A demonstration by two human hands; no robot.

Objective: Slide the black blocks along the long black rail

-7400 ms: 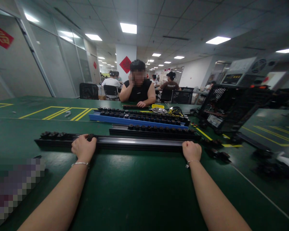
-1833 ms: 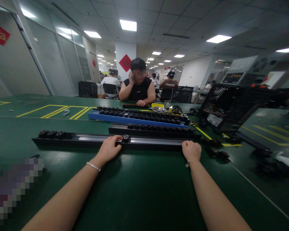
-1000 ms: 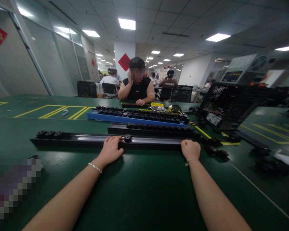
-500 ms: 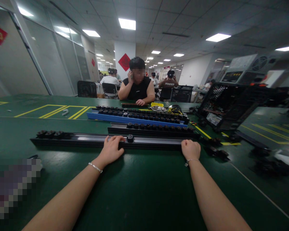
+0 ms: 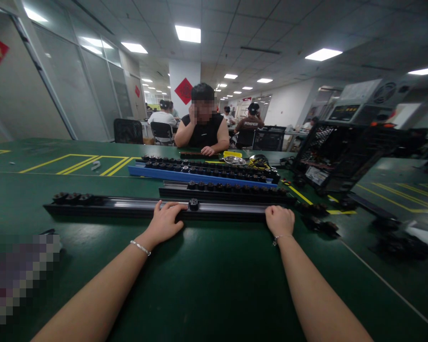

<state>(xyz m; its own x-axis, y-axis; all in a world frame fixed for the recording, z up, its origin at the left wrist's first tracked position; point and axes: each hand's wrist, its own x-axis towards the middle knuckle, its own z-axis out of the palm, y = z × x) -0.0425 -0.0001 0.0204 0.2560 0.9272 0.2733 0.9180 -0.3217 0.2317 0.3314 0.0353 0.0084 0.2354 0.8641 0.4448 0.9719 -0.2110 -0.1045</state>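
Note:
A long black rail (image 5: 228, 214) with a shiny metal-lined channel lies across the table in front of me. One small black round-topped module (image 5: 193, 204) sits in its channel near the middle, and three similar modules (image 5: 73, 198) stand at its left end. My left hand (image 5: 167, 220) rests over the rail with its fingers stretched and thumb apart, the index fingertip against the left side of the middle module. Toward the rail's right end, my right hand (image 5: 280, 220) is closed on the rail, its fingertips hidden.
Behind lie another black rail (image 5: 174, 192) and a blue rail (image 5: 157, 176), both carrying several modules. Loose black parts (image 5: 321, 227) and an open computer case (image 5: 319, 159) are at right. A person (image 5: 203, 126) sits opposite. A blurred-out object (image 5: 21, 275) lies at lower left.
My right hand has shifted slightly left along the rail. My left hand and the middle module look nearly unchanged.

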